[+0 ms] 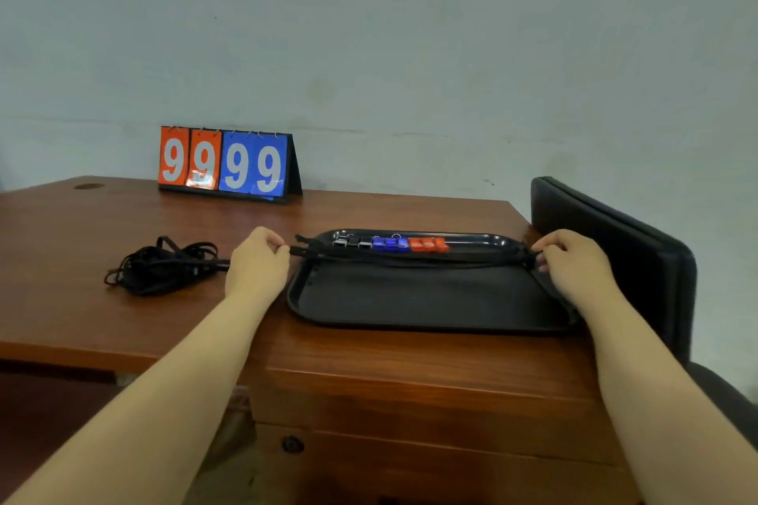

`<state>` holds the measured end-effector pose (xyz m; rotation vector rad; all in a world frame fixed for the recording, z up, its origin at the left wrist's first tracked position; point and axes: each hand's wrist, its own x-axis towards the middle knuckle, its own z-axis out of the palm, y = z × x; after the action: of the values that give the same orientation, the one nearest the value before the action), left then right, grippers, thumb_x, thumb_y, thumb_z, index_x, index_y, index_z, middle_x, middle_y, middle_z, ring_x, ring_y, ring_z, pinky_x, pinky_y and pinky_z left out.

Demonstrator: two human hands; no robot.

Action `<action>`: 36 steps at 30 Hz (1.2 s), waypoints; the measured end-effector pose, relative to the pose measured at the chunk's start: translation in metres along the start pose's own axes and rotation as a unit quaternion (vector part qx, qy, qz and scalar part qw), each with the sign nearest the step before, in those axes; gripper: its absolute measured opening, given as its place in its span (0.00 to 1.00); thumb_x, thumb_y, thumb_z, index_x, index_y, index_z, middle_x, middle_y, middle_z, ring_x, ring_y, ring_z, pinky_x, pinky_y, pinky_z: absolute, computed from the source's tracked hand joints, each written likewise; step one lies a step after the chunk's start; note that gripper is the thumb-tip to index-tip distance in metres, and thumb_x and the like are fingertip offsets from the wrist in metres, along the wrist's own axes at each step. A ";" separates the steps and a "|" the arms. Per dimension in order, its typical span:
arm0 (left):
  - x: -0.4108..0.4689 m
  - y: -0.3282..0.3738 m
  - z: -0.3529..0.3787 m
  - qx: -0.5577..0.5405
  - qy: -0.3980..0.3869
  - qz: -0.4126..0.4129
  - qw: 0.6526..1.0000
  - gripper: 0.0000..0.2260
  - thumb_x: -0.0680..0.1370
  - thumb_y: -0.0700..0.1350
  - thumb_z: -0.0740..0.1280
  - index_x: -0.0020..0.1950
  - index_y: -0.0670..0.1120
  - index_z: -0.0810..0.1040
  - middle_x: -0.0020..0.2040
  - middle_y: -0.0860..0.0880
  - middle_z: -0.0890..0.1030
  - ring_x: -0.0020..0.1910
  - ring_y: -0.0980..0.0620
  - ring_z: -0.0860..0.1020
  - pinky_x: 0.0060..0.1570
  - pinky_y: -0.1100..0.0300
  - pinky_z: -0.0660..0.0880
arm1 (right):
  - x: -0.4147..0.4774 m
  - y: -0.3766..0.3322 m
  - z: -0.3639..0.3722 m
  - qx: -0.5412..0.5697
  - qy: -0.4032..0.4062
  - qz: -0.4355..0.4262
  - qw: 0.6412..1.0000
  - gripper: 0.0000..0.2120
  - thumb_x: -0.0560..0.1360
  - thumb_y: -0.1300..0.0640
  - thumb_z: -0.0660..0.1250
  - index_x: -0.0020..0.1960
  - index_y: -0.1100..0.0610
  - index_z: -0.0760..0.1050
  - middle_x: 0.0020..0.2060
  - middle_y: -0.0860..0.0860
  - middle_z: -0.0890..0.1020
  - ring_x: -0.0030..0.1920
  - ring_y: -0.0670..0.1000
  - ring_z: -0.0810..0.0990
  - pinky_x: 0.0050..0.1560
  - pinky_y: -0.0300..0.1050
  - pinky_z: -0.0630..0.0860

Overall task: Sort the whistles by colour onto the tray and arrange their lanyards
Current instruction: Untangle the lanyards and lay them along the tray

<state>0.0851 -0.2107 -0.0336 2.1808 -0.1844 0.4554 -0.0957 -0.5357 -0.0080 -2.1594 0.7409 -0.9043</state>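
Note:
A black tray (422,299) lies on the wooden desk. Along its far edge runs a row of whistles: three black whistles (352,242), then three blue whistles (389,244), then three red whistles (428,245). A bundle of black lanyards (410,257) stretches straight across the tray just in front of the row. My left hand (257,264) pinches the bundle's left end at the tray's left rim. My right hand (572,258) pinches its right end at the right rim.
A tangled heap of black cords (164,264) lies on the desk left of my left hand. A flip scoreboard (225,164) showing 99 99 stands at the back. A black chair back (623,254) stands right of the desk (369,348).

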 end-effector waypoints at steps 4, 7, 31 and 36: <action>0.000 0.000 0.001 0.008 -0.017 0.005 1.000 0.01 0.78 0.42 0.62 0.49 0.47 0.71 0.44 0.50 0.75 0.38 0.54 0.72 0.35 0.59 0.66 | -0.002 -0.003 -0.001 -0.036 0.003 -0.019 0.999 0.08 0.78 0.61 0.59 0.49 0.55 0.77 0.46 0.51 0.79 0.47 0.51 0.77 0.46 0.44 0.70; 0.000 0.001 0.002 0.016 -0.026 0.012 0.999 0.01 0.79 0.43 0.63 0.49 0.48 0.73 0.44 0.51 0.75 0.38 0.56 0.71 0.36 0.61 0.66 | -0.005 -0.005 -0.001 -0.077 -0.008 -0.025 0.997 0.07 0.78 0.60 0.59 0.49 0.56 0.76 0.42 0.50 0.77 0.42 0.49 0.75 0.42 0.44 0.70; -0.007 0.010 -0.003 -0.033 -0.082 0.035 0.995 0.13 0.77 0.37 0.60 0.53 0.45 0.83 0.57 0.47 0.79 0.55 0.49 0.75 0.51 0.56 0.71 | 0.001 -0.003 0.004 -0.222 -0.054 -0.096 0.969 0.17 0.76 0.58 0.63 0.63 0.55 0.76 0.63 0.54 0.74 0.61 0.57 0.74 0.60 0.55 0.73; -0.004 0.007 -0.001 -0.030 -0.104 0.023 0.994 0.18 0.75 0.39 0.60 0.62 0.49 0.78 0.60 0.46 0.76 0.54 0.48 0.75 0.51 0.53 0.73 | -0.002 -0.002 0.005 -0.207 -0.083 -0.099 0.970 0.17 0.76 0.59 0.62 0.64 0.54 0.76 0.63 0.53 0.75 0.61 0.57 0.74 0.62 0.57 0.73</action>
<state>0.0787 -0.2143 -0.0290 2.1669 -0.3588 0.2451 -0.0925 -0.5314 -0.0092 -2.6795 0.6845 -0.6989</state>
